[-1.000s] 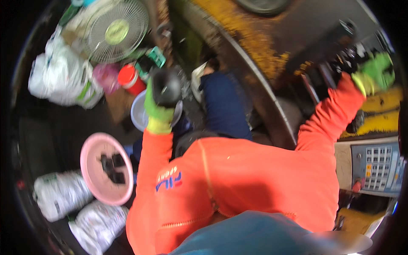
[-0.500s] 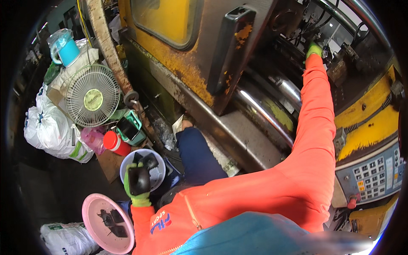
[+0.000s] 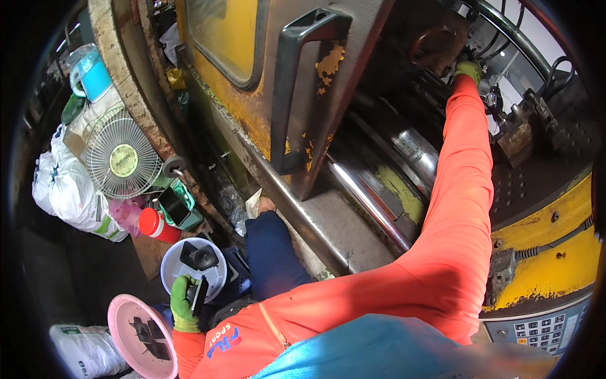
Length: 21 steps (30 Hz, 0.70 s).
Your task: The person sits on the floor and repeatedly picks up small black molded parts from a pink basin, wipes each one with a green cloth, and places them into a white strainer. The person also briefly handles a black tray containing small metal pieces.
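My left hand (image 3: pixel 182 306), in a green glove, is closed round a black plastic part (image 3: pixel 201 295) that is turned nearly edge-on. It hangs just in front of a white basin (image 3: pixel 166 264), where more black plastic parts (image 3: pixel 201 256) lie. My right hand (image 3: pixel 468 71), also green-gloved, is stretched far into the opening of the yellow machine, among dark metal parts. Its fingers are hidden there, so what they touch does not show. Below that arm run shiny metal bars (image 3: pixel 361 201).
A pink basin (image 3: pixel 117 322) with black parts stands at the lower left. Behind are a desk fan (image 3: pixel 124 160), a red jar (image 3: pixel 153 225) and white bags (image 3: pixel 72 189). The machine door's black handle (image 3: pixel 284 101) juts out; a control panel (image 3: pixel 543 331) is at right.
My left hand has turned the black part from face-up to nearly edge-on. My right hand stays inside the machine. The whole view has shifted, with things at left sitting farther left.
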{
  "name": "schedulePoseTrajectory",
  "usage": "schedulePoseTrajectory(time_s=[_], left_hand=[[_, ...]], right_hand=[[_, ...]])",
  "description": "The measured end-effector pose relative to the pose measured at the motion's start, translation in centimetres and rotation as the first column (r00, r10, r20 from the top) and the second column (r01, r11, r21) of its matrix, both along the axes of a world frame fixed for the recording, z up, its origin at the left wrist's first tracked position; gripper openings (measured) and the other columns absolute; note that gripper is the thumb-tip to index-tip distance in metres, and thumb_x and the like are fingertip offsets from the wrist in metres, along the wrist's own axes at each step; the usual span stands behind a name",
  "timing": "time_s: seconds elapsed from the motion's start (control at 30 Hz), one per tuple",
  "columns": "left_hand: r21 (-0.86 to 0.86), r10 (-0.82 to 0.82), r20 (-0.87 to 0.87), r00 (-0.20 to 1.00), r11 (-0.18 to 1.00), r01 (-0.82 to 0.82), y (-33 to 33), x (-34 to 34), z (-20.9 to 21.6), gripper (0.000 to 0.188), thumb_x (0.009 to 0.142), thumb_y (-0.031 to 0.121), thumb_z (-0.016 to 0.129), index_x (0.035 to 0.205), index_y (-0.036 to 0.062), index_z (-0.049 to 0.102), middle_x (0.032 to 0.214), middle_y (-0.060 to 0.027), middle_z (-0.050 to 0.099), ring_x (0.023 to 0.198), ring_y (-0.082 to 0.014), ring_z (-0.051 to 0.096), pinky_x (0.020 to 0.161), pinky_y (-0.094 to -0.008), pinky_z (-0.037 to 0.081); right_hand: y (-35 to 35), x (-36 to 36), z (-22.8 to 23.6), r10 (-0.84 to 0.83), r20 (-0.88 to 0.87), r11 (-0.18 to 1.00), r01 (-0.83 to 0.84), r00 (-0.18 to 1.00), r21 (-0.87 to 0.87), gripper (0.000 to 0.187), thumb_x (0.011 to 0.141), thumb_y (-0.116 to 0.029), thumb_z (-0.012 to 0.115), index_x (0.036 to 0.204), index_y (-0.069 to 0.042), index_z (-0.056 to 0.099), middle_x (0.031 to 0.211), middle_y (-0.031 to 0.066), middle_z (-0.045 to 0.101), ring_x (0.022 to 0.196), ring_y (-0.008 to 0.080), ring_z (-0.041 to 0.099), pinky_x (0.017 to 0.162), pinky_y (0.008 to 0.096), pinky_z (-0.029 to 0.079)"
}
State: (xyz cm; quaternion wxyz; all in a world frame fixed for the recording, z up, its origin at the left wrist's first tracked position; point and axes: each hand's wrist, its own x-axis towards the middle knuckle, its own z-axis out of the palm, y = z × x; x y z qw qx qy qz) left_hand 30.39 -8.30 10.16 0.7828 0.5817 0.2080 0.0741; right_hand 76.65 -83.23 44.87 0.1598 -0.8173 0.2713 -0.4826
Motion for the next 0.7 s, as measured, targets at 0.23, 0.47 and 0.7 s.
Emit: schedulePoseTrajectory(time_s=[0.23, 0.47, 0.7], left_hand=[[0.326, -0.083, 0.173, 0.981, 0.945, 0.023, -0.6, 0.9, -0.5, 0.032, 0.099, 0.023, 0.054, 0.114, -0.004, 0.063, 0.1, -0.0111, 0.065, 0.091, -0.0193, 0.062, 0.085, -0.0335, 0.051], [-0.044, -0.26, 0.206, 0.943, 0.961, 0.274, -0.5, 3.5, 1.3, 0.026, 0.096, 0.024, 0.056, 0.101, -0.0003, 0.064, 0.098, -0.0088, 0.065, 0.089, -0.0212, 0.061, 0.085, -0.0375, 0.051], [0.139, -0.511, 0.395, 0.764, 0.855, 0.5, -6.0, 5.7, 9.2, 0.03, 0.102, 0.021, 0.049, 0.114, -0.0028, 0.063, 0.096, -0.0083, 0.064, 0.09, -0.0174, 0.061, 0.084, -0.0289, 0.047]], right_hand=[[-0.3, -4.0, -1.2, -0.071, 0.177, 0.997, 0.072, 0.982, 0.004, 0.056, 0.085, -0.049, 0.054, 0.113, -0.002, 0.068, 0.111, 0.0246, 0.067, 0.107, 0.0423, 0.062, 0.092, 0.0471, 0.048], [2.7, -10.6, 1.5, 0.154, 0.696, 0.981, -0.192, 0.701, -0.023, 0.07, 0.084, -0.05, 0.062, 0.122, 0.009, 0.058, 0.115, 0.0281, 0.064, 0.099, 0.0396, 0.065, 0.086, 0.0436, 0.051], [22.9, -25.7, 4.5, 0.587, 0.741, 0.623, -0.766, 0.325, -0.158, 0.036, 0.088, -0.024, 0.069, 0.107, 0.007, 0.064, 0.087, 0.0109, 0.071, 0.069, 0.0169, 0.066, 0.06, 0.0281, 0.054]])
